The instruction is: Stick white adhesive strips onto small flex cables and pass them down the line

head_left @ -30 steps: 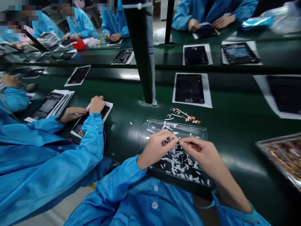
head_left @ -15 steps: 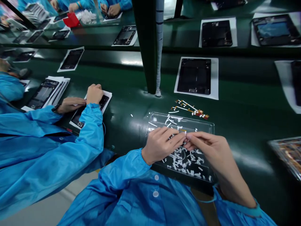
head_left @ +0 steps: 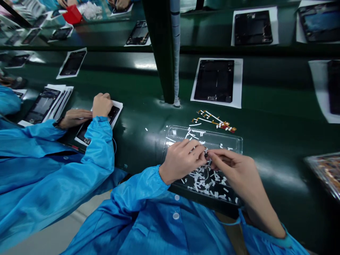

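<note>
White strips [head_left: 198,185] in a clear plastic tray [head_left: 225,140]

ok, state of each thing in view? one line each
Left hand: pinched at a small piece, mostly hidden
Right hand: fingertips pinched close to the left's
Clear tray: uncovered, white strips scattered inside
Orange-and-white strips: loose, bunched beyond the tray
Dark panel beyond them: flat on a white sheet
Panel at left: under a co-worker's hands
Container at right: holds orange-brown pieces, partly out of frame
</note>
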The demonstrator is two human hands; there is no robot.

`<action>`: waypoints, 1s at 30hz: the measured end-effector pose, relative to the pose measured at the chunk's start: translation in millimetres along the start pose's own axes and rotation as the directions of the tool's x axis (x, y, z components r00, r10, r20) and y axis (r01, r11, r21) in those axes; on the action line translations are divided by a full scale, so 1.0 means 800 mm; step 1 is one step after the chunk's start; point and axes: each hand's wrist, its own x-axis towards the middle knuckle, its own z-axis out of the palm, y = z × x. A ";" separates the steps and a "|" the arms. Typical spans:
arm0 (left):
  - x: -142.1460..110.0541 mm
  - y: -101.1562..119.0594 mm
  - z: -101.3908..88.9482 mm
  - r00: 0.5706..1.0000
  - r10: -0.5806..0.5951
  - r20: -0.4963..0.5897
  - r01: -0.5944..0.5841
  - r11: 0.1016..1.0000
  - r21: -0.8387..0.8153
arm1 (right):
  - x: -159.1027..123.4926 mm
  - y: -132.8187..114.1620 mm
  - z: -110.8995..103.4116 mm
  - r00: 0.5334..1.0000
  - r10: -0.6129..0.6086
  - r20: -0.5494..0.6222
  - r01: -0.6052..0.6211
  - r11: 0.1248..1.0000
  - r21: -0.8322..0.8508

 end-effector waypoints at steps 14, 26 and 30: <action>0.007 0.006 -0.017 0.992 -0.065 -0.111 0.053 0.993 -0.105 | 0.007 -0.008 -0.011 1.000 0.006 -0.003 -0.006 1.000 0.015; 0.008 0.000 -0.007 0.999 0.004 -0.050 -0.001 0.998 0.056 | 0.008 -0.010 -0.005 1.000 0.000 0.024 0.000 1.000 -0.002; 0.011 -0.007 -0.016 0.954 -0.271 0.130 0.298 0.912 -0.283 | 0.009 -0.002 -0.020 1.000 -0.013 -0.010 0.012 0.991 -0.132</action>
